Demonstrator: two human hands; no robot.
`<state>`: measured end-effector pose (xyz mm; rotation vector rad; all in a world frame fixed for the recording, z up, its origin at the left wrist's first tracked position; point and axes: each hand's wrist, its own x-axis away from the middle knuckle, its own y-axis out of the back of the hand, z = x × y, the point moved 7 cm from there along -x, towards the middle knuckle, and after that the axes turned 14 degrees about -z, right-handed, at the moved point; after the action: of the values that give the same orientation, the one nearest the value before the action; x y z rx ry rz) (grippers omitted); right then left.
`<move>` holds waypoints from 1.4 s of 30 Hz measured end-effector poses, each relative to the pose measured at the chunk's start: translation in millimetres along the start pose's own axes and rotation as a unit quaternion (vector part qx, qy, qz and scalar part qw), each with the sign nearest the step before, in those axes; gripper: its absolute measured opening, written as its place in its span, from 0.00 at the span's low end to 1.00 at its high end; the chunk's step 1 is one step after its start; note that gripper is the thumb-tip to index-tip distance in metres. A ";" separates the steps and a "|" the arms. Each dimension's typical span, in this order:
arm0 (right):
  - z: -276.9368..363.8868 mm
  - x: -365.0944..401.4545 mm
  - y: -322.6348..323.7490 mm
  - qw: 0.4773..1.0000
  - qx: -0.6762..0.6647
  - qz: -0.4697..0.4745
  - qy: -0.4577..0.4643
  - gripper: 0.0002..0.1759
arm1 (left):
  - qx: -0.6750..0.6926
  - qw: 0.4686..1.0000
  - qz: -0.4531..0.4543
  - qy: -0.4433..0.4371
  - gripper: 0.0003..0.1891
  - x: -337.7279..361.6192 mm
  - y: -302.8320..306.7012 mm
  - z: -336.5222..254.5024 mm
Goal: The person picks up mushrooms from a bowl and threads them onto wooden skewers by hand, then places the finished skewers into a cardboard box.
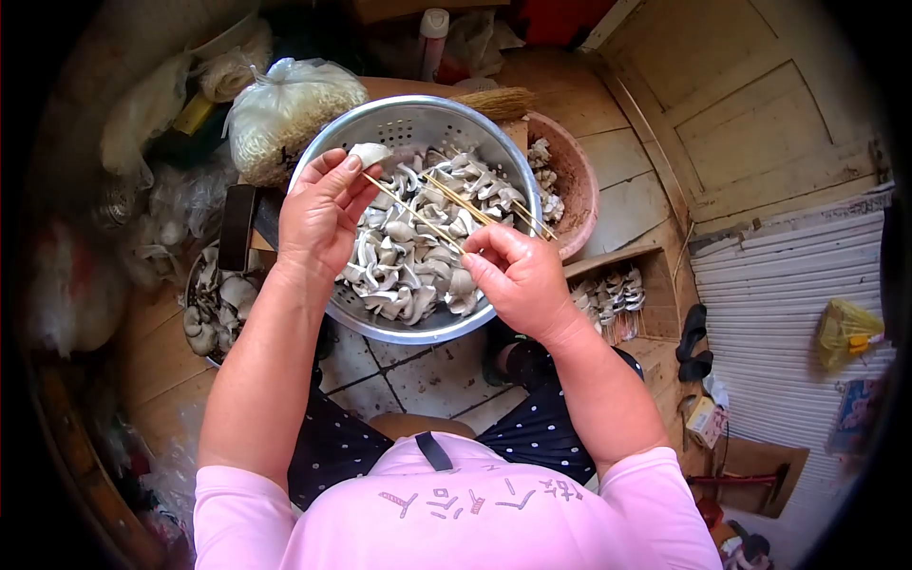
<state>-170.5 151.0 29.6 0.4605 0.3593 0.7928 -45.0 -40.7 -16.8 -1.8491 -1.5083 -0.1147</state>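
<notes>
Between the fingers of my left hand (326,204) is a pale mushroom piece (370,155), over the left rim of a metal colander (415,335). My right hand (518,275) pinches the lower end of a thin wooden skewer (418,216), whose upper end reaches the mushroom piece at my left fingertips. Cut grey-white mushrooms (404,256) fill much of the colander beneath both hands. More loose skewers (458,198) lie across the mushrooms, close to my right hand.
A pink basin (581,180) with mushroom pieces stands right of the colander. Skewered mushrooms (613,299) lie in a box at lower right. Whole mushrooms (223,304) sit in a container at left. A tied plastic bag (290,109) and a spray can (433,43) are behind.
</notes>
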 end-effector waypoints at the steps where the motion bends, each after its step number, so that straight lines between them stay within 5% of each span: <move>1: 0.7 0.8 -1.0 1.000 0.003 -0.005 -0.004 0.06 | 0.000 1.000 0.000 0.000 0.12 1.6 -0.8 1.8; 14: -3.0 -2.9 -14.0 0.996 -0.071 -0.042 -0.042 0.07 | -0.101 0.989 0.088 0.064 0.25 61.2 -20.6 64.1; 18: -3.9 -5.5 -12.1 0.993 -0.101 -0.056 -0.032 0.04 | -0.115 0.986 0.116 0.042 0.26 51.1 -24.6 50.5; 21: -13.8 -9.0 -1.2 0.988 -0.106 -0.056 -0.095 0.08 | -0.262 0.959 0.091 -0.056 0.19 26.8 -16.7 26.5; 24: -13.8 -7.7 3.0 0.987 -0.111 -0.051 -0.107 0.08 | -0.540 0.815 0.151 -0.144 0.14 8.1 -7.6 25.3; 27: -9.1 -5.1 1.9 0.990 -0.109 -0.048 -0.082 0.09 | -0.789 0.553 0.226 -0.142 0.14 17.8 5.9 46.8; 28: -5.3 -4.4 1.0 0.993 -0.096 -0.044 -0.058 0.09 | -0.789 0.553 0.227 -0.141 0.14 21.0 7.0 51.2; 30: -2.6 -3.0 0.6 0.995 -0.083 -0.038 -0.046 0.09 | -0.844 0.464 0.210 -0.166 0.15 26.5 5.6 58.4; 35: 1.9 -1.6 2.2 0.997 -0.045 -0.059 0.004 0.06 | -0.830 0.494 0.173 -0.192 0.11 17.1 6.1 56.0; 37: 0.3 -0.8 2.2 0.997 -0.049 -0.059 0.010 0.06 | -0.781 0.572 0.170 -0.182 0.10 13.4 2.8 49.7; 40: -0.1 1.2 4.2 0.998 -0.045 -0.049 0.000 0.08 | -0.759 0.604 0.181 -0.163 0.10 11.4 0.7 44.6; 42: -1.0 2.5 3.3 0.999 -0.036 -0.036 -0.015 0.09 | -0.779 0.569 0.202 -0.169 0.11 14.9 1.9 50.5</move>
<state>-171.3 155.1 30.2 0.3890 0.3171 0.7265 -57.3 0.7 -47.0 -3.7181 -0.9769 -1.2981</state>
